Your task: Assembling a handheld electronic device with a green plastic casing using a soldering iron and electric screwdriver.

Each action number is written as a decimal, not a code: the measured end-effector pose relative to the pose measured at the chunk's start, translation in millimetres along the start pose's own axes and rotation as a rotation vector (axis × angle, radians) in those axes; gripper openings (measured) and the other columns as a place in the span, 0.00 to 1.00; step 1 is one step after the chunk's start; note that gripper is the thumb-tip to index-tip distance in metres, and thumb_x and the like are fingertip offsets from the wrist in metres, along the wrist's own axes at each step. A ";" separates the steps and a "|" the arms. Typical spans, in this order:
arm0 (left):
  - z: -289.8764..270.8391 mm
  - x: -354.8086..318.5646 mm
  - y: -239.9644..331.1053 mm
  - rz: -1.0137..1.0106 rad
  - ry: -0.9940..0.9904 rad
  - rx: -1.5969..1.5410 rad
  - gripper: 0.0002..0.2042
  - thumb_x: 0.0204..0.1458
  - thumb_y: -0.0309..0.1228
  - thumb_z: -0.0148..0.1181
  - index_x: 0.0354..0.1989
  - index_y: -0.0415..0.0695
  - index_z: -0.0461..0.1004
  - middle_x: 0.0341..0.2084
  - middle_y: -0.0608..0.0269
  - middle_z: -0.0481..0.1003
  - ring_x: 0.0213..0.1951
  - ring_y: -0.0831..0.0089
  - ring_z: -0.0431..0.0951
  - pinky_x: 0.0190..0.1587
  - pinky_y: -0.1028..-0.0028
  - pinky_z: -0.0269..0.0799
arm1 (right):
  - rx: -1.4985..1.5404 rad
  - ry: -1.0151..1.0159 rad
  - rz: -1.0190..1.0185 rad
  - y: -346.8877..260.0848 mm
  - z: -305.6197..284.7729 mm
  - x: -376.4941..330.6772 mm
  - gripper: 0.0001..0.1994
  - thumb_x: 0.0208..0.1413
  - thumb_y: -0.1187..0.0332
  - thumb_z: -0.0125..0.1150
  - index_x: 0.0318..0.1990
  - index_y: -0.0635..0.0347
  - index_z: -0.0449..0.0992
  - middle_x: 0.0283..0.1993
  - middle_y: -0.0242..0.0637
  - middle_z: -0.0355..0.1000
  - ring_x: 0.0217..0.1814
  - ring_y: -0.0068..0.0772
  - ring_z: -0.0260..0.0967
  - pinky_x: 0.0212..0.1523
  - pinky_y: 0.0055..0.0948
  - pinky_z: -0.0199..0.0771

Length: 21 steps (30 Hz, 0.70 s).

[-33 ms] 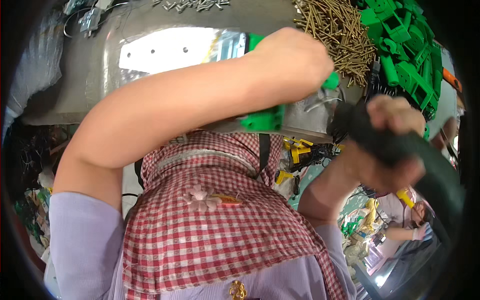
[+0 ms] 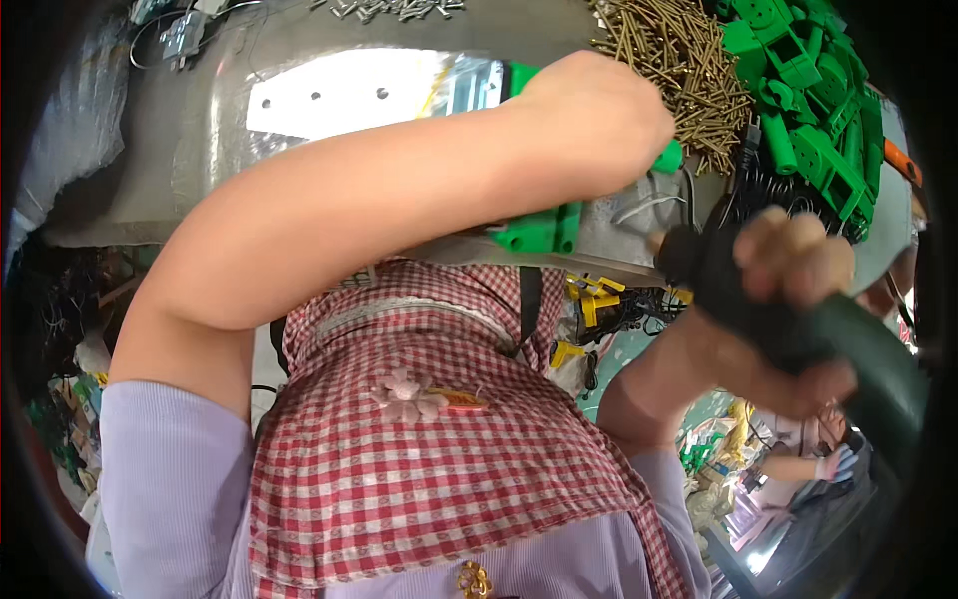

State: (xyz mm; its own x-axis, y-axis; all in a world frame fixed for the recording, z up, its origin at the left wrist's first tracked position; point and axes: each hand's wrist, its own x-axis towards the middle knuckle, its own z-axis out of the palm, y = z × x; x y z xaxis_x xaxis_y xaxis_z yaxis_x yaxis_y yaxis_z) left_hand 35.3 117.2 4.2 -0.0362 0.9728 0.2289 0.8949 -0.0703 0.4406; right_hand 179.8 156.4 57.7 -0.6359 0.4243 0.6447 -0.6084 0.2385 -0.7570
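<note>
Forearm (image 2: 349, 220) right across the head view, and at the end of it I've got the left hand (image 2: 604, 125) curled closed over a green part (image 2: 544, 230) at the bench edge. Green shows on either side of that fist; the fingers are tucked underneath, so how hard they grip I can't tell. Looks like a steadying hold to me, weight coming down from above, knuckles up.

Over to the right hand (image 2: 793, 260), and I have it wrapped snugly around a dark tool (image 2: 768, 290), fingers over the top. The narrow end points left, toward the bench and apart from the green part; a bit of blur hides its exact tip. Holding it around the thick body probably gives me the best control of that end.

Now the supplies, same view: brass screws (image 2: 674, 85) heaped just beyond the left fist, close enough, I'd judge, for a short reach. Green pieces (image 2: 808, 110) pile up beside them, likely kept to one side so the working spot stays uncluttered. A pale wire (image 2: 647, 208) lies near the fist, and silver screws (image 2: 389, 8) sit at the far edge, well apart.
</note>
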 end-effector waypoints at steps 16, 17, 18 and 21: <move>-7.8 0.4 -0.2 0.004 -0.026 -0.007 0.11 0.45 0.37 0.61 0.26 0.41 0.80 0.30 0.51 0.79 0.37 0.57 0.80 0.35 0.61 0.77 | -0.150 -0.021 -0.026 23.1 31.7 -20.2 0.44 0.53 0.42 0.59 0.69 0.51 0.43 0.30 0.36 0.64 0.23 0.28 0.62 0.24 0.27 0.66; -11.7 2.7 -1.2 -0.046 -0.128 -0.050 0.12 0.46 0.39 0.61 0.29 0.41 0.80 0.30 0.52 0.79 0.38 0.55 0.80 0.37 0.60 0.77 | -0.118 -0.200 -0.008 19.7 20.6 -14.4 0.43 0.51 0.40 0.60 0.68 0.48 0.46 0.30 0.36 0.65 0.21 0.28 0.62 0.22 0.27 0.67; -17.2 3.8 -6.1 -0.103 -0.228 -0.089 0.14 0.46 0.40 0.61 0.31 0.42 0.80 0.30 0.53 0.79 0.38 0.54 0.79 0.38 0.59 0.76 | -0.114 -0.203 -0.008 21.6 17.5 -13.1 0.43 0.51 0.40 0.60 0.68 0.48 0.46 0.30 0.36 0.65 0.21 0.28 0.62 0.22 0.27 0.67; -48.0 -28.4 -30.8 -0.079 -0.374 -0.116 0.32 0.46 0.48 0.62 0.59 0.44 0.66 0.44 0.49 0.74 0.50 0.52 0.73 0.52 0.58 0.69 | -0.019 -0.233 0.026 25.4 15.1 -13.4 0.42 0.50 0.42 0.63 0.67 0.49 0.51 0.30 0.38 0.66 0.21 0.30 0.63 0.22 0.28 0.68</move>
State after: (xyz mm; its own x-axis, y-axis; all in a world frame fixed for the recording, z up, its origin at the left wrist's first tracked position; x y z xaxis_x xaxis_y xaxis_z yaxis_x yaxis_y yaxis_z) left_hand -12.6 81.1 25.8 0.0805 0.9880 -0.1322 0.8389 0.0045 0.5443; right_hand 165.6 143.7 31.5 -0.7453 0.2177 0.6301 -0.5823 0.2476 -0.7743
